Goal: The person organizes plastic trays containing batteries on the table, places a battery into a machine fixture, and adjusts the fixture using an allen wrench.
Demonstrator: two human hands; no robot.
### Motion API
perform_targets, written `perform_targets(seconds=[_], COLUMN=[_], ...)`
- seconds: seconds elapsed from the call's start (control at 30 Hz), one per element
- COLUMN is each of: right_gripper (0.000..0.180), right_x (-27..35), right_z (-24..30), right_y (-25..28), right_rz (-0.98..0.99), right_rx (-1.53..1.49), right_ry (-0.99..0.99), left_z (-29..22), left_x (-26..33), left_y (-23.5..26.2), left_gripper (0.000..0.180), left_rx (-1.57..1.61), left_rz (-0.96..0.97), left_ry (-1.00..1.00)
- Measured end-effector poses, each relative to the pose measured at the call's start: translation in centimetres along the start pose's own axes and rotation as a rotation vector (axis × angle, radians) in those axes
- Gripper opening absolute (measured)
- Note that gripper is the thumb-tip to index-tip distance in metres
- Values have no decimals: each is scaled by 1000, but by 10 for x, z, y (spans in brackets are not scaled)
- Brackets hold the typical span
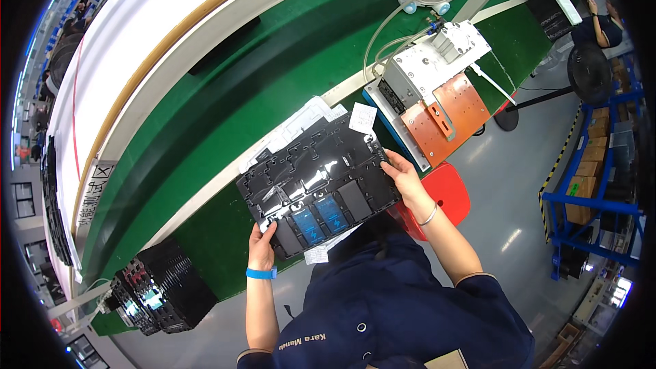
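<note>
A shiny black plastic tray (321, 176) with moulded compartments is held between my two hands in front of my body, slightly tilted. My left hand (261, 246) grips its near left corner, thumb on top. At its right edge my right hand (404, 176) has hold of it, thumb on the upper side. In the near row of compartments lie two flat blue-marked rectangular pieces (320, 219) and plain dark grey ones (354, 199). A white paper slip (363, 117) rests on the far right corner. Another slip (316, 255) shows beneath the near edge.
On the green bench to the right stands a white and grey fixture (437, 58) with an orange plate (447, 116) and air hoses. Papers (290, 130) lie beyond the tray. Stacked black trays (167, 287) sit at left. A red stool (451, 195) is close by my right arm.
</note>
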State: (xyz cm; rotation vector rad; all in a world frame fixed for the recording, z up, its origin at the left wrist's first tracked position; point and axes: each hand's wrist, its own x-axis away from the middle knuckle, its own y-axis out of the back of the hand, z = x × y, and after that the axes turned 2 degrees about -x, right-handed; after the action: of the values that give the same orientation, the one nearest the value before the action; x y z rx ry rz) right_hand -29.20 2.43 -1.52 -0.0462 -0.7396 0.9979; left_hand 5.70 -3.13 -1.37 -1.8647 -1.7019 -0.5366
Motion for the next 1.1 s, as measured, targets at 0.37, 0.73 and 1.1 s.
perform_targets(seconds=[0.37,0.73,1.1], right_gripper=[45,56,58], right_x=[34,58,69], right_z=[-10,-60,-68], right_y=[-49,-169,-182], right_rz=[152,638,688], right_rx=[190,96,138], right_ry=[116,-79,-125], left_z=[-8,-20,5], left_x=[43,134,149], left_y=[66,193,207], left_gripper=[38,39,41], left_rx=[114,137,176], left_rz=[-85,-294,-345], left_ry=[31,-126,-147])
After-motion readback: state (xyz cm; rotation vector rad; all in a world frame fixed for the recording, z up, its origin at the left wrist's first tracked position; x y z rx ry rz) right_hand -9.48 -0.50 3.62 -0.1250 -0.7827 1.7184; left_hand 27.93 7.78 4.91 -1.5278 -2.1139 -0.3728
